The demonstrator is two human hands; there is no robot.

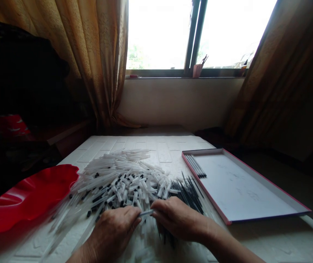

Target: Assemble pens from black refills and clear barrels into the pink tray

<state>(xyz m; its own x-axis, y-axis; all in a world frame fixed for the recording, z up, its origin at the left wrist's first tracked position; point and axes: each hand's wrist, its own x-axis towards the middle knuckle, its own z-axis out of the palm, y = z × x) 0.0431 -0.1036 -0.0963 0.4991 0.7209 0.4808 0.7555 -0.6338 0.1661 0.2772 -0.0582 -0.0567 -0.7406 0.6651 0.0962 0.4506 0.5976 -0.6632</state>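
Observation:
My left hand (115,228) and my right hand (177,217) meet over the near side of a large pile. Between their fingertips they hold a small pale tube (146,212), one hand at each end. Behind and around them spreads the heap of clear tubes (112,164), with short white pieces (137,182) and small black bits mixed in. Thin dark sticks (188,193) lie just beyond my right hand. What my palms cover is hidden.
A red wavy-edged dish (33,193) stands at the left. On the right lies a shallow box lid with a pink rim (211,201), holding several dark-ended tubes (195,166). The white brick-patterned table (173,144) reaches toward the window wall.

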